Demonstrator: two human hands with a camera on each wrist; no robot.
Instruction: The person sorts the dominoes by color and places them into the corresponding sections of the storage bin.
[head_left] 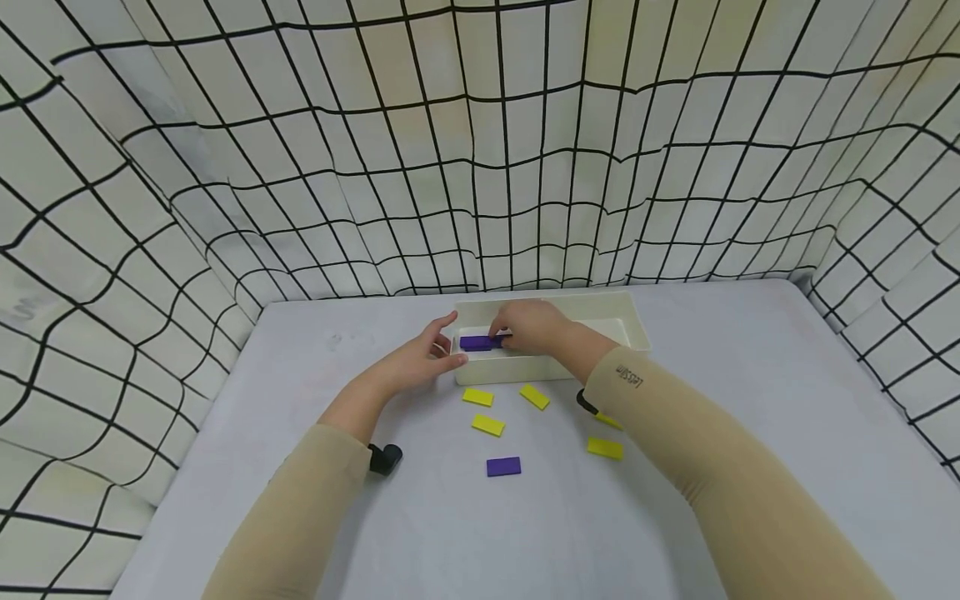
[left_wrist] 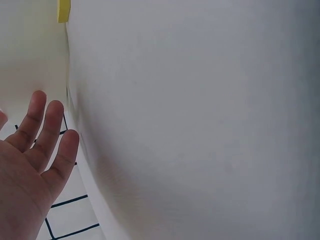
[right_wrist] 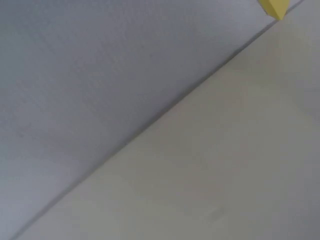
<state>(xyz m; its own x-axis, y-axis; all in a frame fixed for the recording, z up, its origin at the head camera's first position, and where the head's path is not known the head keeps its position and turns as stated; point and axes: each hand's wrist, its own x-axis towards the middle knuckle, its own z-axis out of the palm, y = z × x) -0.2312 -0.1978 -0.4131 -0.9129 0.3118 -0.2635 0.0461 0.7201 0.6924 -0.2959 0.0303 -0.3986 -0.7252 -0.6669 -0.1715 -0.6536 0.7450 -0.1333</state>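
A cream rectangular box (head_left: pixel 517 369) stands at the back of the table, with purple blocks (head_left: pixel 475 342) inside its left end. The right hand (head_left: pixel 534 325) reaches into the box and pinches a dark purple block between thumb and fingers. At the box's left end is the left hand (head_left: pixel 420 360), fingers spread and relaxed around the corner, thumb at the front rim. In the left wrist view the left hand (left_wrist: pixel 35 165) has loosely extended fingers beside the box wall (left_wrist: pixel 30 55). Only the box wall (right_wrist: pixel 200 160) shows in the right wrist view, with no hand.
In front of the box lie several yellow blocks (head_left: pixel 488 425) and one purple block (head_left: pixel 503 467). A yellow block is partly hidden by the right sleeve. Black netting over white walls surrounds the white table (head_left: pixel 450 533) at the back and sides.
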